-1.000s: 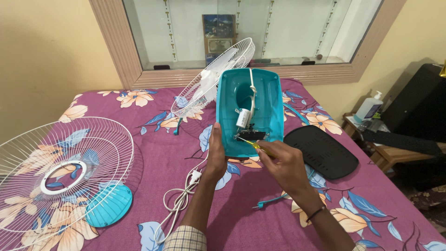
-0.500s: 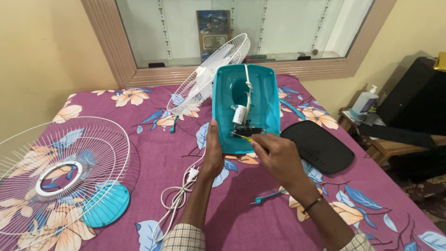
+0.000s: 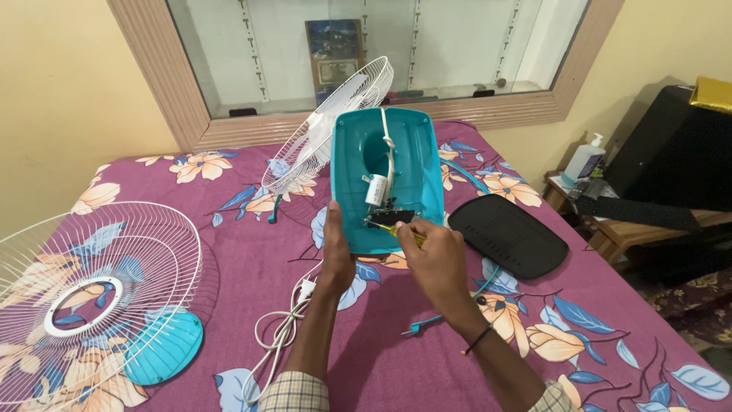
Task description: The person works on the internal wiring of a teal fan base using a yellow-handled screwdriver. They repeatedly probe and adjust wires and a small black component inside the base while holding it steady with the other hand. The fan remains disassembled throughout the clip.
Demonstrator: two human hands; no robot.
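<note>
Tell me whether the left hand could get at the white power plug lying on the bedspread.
Probably yes: the white plug lies uncovered just below the left hand, but that hand now grips the teal fan base and would have to let go.

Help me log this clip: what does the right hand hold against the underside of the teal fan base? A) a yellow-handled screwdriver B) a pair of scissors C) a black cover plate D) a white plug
A: the right hand grips a yellow-handled screwdriver with its tip at the small black part inside the fan base, while the left hand steadies the base's edge.
</note>
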